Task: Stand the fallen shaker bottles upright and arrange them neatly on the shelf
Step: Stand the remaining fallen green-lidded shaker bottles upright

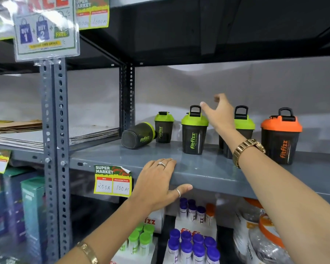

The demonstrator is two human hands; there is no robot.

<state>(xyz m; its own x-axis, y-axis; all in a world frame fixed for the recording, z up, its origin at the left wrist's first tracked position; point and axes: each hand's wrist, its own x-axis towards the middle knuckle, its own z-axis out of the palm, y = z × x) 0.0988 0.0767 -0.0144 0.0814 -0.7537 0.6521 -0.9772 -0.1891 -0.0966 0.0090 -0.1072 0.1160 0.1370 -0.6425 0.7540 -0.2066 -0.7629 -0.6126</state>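
Observation:
On the grey shelf (208,172), one green-lidded shaker bottle (138,135) lies on its side at the left, base toward me. Right behind it a small green-lidded bottle (163,127) stands upright. A larger green-lidded bottle (193,132) stands in the middle. Another green-lidded bottle (243,128) is partly hidden by my right arm, and an orange-lidded bottle (280,137) stands at the right. My right hand (220,113) hovers open, just right of the middle bottle's lid, holding nothing. My left hand (160,181) rests flat on the shelf's front edge.
A slotted steel post (54,130) stands at the left, with stacked cardboard sheets (23,134) on the neighbouring shelf. A price tag (112,181) hangs on the shelf front. Below are tubes with green and purple caps (191,242) and jars. The upper shelf (198,44) hangs low overhead.

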